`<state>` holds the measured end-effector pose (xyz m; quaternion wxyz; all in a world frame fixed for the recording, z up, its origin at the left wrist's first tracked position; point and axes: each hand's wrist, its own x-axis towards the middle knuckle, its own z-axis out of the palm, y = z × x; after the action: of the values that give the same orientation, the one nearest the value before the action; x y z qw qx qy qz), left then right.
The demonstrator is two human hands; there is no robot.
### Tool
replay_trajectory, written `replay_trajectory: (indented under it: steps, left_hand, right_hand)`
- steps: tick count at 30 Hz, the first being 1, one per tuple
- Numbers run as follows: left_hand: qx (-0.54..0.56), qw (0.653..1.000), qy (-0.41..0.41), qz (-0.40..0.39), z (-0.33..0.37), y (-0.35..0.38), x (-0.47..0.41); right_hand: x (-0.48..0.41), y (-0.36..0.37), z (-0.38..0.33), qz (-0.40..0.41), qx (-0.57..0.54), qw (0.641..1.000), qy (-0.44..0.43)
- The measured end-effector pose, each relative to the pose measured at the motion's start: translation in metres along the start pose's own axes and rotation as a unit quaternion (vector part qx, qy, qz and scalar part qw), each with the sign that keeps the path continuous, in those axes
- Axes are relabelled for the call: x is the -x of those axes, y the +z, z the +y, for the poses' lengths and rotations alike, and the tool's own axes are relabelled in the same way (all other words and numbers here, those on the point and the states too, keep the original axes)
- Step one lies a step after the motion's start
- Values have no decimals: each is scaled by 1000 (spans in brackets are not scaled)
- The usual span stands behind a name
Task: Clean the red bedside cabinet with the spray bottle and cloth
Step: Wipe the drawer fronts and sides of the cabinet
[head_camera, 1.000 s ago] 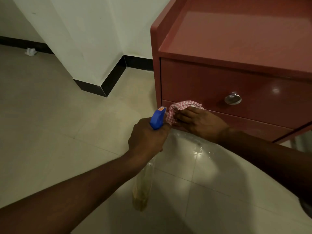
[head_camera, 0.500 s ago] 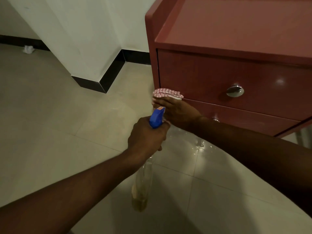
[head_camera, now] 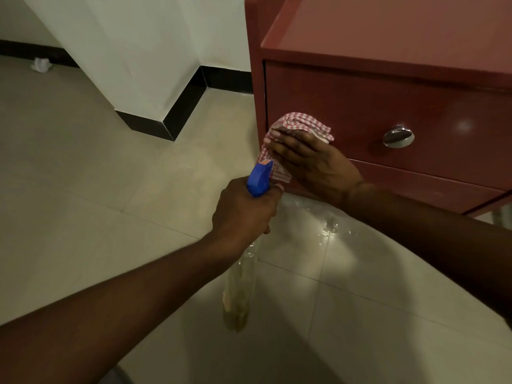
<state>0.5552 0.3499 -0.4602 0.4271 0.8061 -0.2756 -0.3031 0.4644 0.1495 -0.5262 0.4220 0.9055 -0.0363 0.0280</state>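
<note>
- The red bedside cabinet (head_camera: 388, 37) is standing at the upper right on the tiled floor (head_camera: 83, 176). Everything else is lying to its left or in front of it.
- At the far left, a small crumpled white scrap (head_camera: 41, 64) is lying on the floor beside the black skirting (head_camera: 180, 112).
- A white wall corner (head_camera: 138, 51) is jutting out between that scrap and the cabinet, with the skirting running round its foot.
- The left hand (head_camera: 243, 214) is reaching in from the lower left and curling its fingers tightly round the neck of the spray bottle (head_camera: 239, 286).
- The bottle's blue head is poking up above the fist with its nozzle pointing toward the cabinet. Its clear body is hanging below the fist, above the floor, with a little yellowish liquid sitting at the bottom.
- Just right of the blue head, the checked cloth (head_camera: 302, 121) is lying bunched against the left end of the upper drawer front, near the cabinet's front left edge.
- The right hand (head_camera: 310, 159) is pressing the cloth there with its fingers laid nearly straight and flat, pointing left. Cloth is showing above the fingertips and hanging below them.
- Further right, a round silver knob (head_camera: 398, 136) is sitting on the same drawer front, apart from the hand.
- Under the right wrist, at the cabinet's foot, a wet patch (head_camera: 329, 228) is glistening on the tiles.
</note>
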Motion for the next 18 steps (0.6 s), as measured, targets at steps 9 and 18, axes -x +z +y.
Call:
replay_trajectory:
  steps: [9,18]
  left_hand:
    - [-23,999,-21,6,0,10,-5]
    - [-13,1000,-12,3,3,14,-5]
  right_hand:
    - [13,28,-37,-106,9,992,-73]
    - [6,9,-10,7,31,999,-11]
